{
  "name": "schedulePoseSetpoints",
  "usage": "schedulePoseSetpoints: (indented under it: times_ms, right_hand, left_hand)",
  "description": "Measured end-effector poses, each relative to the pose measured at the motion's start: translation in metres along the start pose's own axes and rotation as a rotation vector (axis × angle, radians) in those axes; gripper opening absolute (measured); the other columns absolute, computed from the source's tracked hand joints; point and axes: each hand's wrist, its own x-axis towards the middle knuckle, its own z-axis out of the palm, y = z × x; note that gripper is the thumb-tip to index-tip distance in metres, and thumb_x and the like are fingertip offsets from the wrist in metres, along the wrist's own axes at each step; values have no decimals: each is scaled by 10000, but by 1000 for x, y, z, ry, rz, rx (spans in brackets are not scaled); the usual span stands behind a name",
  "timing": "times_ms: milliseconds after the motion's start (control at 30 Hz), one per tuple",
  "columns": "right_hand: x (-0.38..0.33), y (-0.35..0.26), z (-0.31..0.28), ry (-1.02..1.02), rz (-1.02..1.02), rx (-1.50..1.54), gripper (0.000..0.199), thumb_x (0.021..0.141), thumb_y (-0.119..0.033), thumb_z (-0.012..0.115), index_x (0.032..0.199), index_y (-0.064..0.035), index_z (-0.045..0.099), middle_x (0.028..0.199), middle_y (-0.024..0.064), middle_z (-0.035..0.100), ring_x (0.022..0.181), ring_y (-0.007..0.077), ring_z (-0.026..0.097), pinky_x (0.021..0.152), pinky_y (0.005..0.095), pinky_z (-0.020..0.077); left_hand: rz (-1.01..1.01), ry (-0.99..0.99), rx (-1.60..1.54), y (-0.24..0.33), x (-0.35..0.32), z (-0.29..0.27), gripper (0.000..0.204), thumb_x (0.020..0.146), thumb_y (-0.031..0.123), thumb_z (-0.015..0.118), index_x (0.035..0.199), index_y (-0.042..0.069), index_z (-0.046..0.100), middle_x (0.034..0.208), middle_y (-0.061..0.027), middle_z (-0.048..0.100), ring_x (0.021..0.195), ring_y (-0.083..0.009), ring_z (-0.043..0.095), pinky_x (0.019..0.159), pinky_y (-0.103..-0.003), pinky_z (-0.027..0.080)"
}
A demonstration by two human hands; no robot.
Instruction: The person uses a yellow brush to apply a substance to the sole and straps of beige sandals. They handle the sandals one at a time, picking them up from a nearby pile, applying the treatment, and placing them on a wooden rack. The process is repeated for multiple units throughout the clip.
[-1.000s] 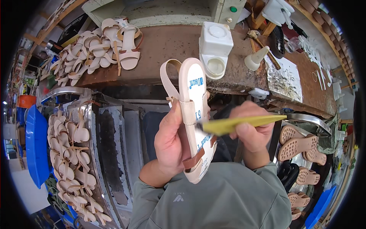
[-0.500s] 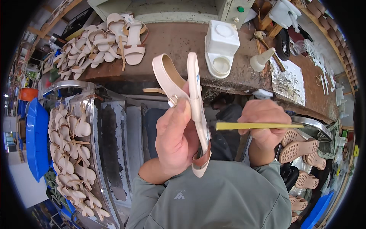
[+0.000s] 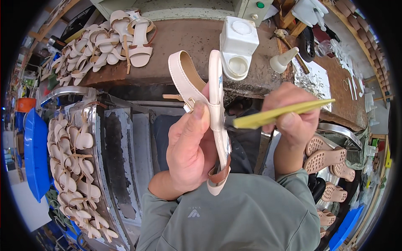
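My left hand [image 3: 188,146] is closed around a pale beige sandal [image 3: 215,113], held on edge above my lap. Its ankle strap with a small metal buckle loops out to the left, and a brown-lined toe strap points down toward me. My right hand [image 3: 292,117] grips a brush [image 3: 280,113] by its flat yellow handle. The brush's blurred dark tip is at the side of the sandal; whether it touches the sole edge I cannot tell.
On the bench [image 3: 188,39] stand a white dispenser [image 3: 239,46] and a nozzle bottle [image 3: 284,60]. A sandal pile [image 3: 94,46] lies at the far left; more sandals [image 3: 75,167] fill a rack on the left. Beige soles [image 3: 326,161] sit at the right beside a metal rail [image 3: 341,133].
The brush has tilted, its handle end rising, and its tip has come in to the sandal's side. My right hand has turned with it; the left still holds the sandal.
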Motion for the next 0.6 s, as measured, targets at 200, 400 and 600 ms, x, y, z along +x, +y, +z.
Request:
schedulePoseSetpoints:
  times_ms: [200,400,600]
  right_hand:
    - [5,10,-8,-304,8,83,162,732,-69,694,843,43,655,638,106,611,551,150,553,505,259,424]
    - [-2,8,-3,-22,264,144,151,764,-38,665,878,56,634,738,102,604,535,104,561,438,192,405]
    - [-21,15,-29,-121,430,373,172,775,-60,646,905,42,597,705,80,607,487,59,520,423,179,392]
  left_hand:
    - [62,-15,-197,-5,6,-1,513,952,348,335,1316,-14,328,1195,-188,468,963,-225,515,765,-345,490]
    - [133,-79,-254,-3,18,-4,509,947,354,364,1307,-6,346,1185,-148,489,1019,-209,523,902,-358,421]
    - [426,-121,-221,6,36,-23,491,962,351,310,1317,12,332,1234,-183,454,1014,-237,508,902,-357,418]
